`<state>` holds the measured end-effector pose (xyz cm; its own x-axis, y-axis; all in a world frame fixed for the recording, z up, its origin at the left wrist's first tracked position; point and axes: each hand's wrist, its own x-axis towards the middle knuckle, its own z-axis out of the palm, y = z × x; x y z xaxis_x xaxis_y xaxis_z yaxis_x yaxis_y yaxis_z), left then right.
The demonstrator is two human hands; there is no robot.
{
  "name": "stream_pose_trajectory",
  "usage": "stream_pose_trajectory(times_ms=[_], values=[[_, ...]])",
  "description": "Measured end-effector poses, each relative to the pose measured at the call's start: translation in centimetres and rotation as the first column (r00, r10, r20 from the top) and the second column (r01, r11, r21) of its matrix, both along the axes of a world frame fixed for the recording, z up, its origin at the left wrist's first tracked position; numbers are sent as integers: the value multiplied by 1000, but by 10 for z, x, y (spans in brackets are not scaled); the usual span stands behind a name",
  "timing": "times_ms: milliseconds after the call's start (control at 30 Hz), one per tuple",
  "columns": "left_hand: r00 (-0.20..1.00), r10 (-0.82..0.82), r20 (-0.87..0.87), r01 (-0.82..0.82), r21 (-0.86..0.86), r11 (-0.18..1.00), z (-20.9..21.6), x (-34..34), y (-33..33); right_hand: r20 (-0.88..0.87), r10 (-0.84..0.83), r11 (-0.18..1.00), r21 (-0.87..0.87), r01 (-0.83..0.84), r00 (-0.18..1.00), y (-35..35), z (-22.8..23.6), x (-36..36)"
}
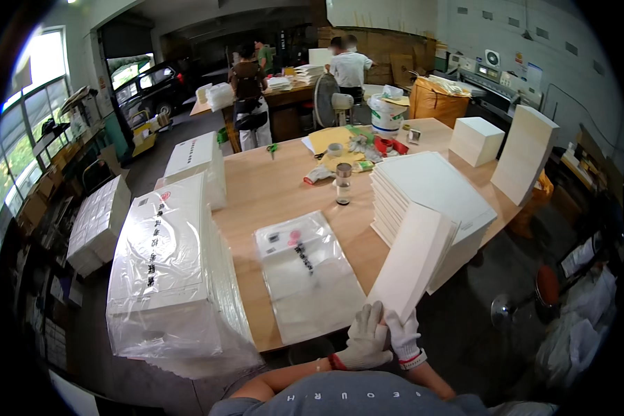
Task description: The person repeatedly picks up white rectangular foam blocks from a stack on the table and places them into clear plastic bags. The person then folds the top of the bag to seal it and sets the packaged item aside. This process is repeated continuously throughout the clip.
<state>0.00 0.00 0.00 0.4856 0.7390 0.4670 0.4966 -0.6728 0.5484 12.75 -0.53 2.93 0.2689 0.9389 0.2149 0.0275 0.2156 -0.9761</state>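
Both my hands wear white knit gloves and are together at the near table edge. My left hand (365,340) presses against the near end of a thick stack of white paper (414,260), fingers held close together. On the other side of that end, my right hand (403,335) grips the same stack. The stack stands on edge, tilted, its far end against a taller pile of white sheets (433,184). Left of my hands lies a flat clear plastic bag (305,288) with dark and pink printing.
Plastic-wrapped paper stacks (163,249) stand along the table's left side. A glass jar (342,184) stands mid-table; beyond are scissors (272,149), gloves (319,175) and a bucket (386,114). White blocks (476,141) stand far right, a stool (547,286) beside the table. People work behind.
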Motion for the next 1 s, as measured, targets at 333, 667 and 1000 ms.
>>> stream_pose_trajectory(times_ms=[333,667,1000], values=[[846,458,273,-164,-684,710,16,-102,133,753,112,934,143,-327,649,-20,-35,58],[988,83,134,-88,34,996,-34,-55,101,760,476,801,-582,139,442,95,-5,-39],[801,599,-5,-599,23,800,-134,-166,144,810,410,868,-488,94,420,188,-121,-20]])
